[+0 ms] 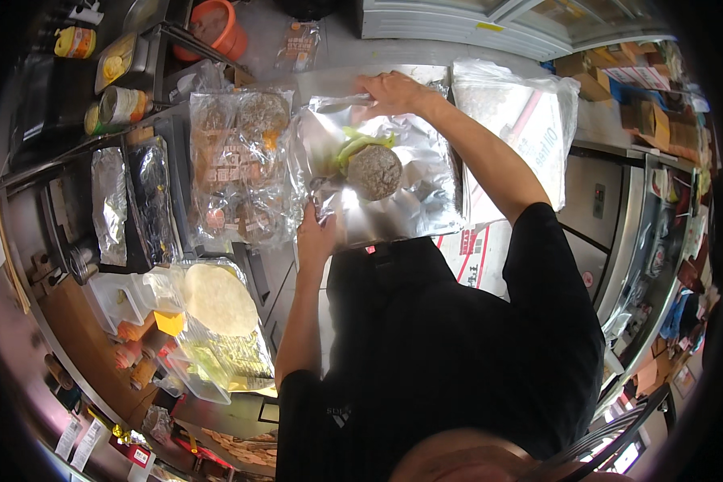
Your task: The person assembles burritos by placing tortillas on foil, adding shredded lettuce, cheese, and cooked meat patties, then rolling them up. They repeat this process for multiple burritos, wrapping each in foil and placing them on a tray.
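A shiny foil sheet (427,189) lies spread on the work surface in front of me. On it rest a round, grey-brown speckled disc (375,172) of food and a few green leaves (352,148), which touch its upper left side. My left hand (317,231) is closed on the foil's crumpled left edge, near the lower corner. At the far edge, my right hand (395,91) reaches across with bent fingers and grips the foil between thumb and fingers; its fingertips are slightly blurred.
Left of the foil lie plastic-wrapped packages (241,169). Nearer, a pale round flatbread (221,300) sits on a foil-lined tray beside clear plastic containers (120,299). A plastic-wrapped white stack (516,145) is at the right. An orange bucket (217,30) stands at the far left.
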Available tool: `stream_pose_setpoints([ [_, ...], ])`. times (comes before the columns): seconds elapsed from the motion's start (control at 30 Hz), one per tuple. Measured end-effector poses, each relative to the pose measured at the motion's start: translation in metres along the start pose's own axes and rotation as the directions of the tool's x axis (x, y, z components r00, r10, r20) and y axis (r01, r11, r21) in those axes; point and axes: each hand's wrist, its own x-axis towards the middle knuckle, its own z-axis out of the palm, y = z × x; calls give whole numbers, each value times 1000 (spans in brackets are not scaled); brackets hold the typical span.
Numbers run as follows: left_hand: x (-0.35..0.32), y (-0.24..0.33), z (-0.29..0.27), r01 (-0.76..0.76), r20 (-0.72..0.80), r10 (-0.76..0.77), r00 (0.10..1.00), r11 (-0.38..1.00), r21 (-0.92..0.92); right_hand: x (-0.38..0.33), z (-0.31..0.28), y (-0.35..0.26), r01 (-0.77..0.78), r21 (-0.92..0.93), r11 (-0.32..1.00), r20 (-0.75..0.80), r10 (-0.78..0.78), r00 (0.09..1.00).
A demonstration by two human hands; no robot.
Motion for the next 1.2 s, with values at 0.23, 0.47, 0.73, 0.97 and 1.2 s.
stream_pose_setpoints([
  [0.23,-22,49,-24,5,23,0,1000,973,-230,-41,-7,-7,21,21,1000,49,-22,999],
  [0.47,-11,83,-28,9,268,103,958,922,-388,-78,-1,-49,3,-99,995,-6,-3,1000],
  [0.73,9,123,-11,-276,252,301,920,952,-129,-75,-2,-44,41,-4,999,-12,-41,999],
  [0.97,28,133,-10,-709,103,706,700,670,221,-53,3,17,-51,-236,971,-155,14,988],
  [1.2,38,122,-3,-674,67,672,738,727,132,-96,-23,-2,-114,-132,985,-129,97,987],
])
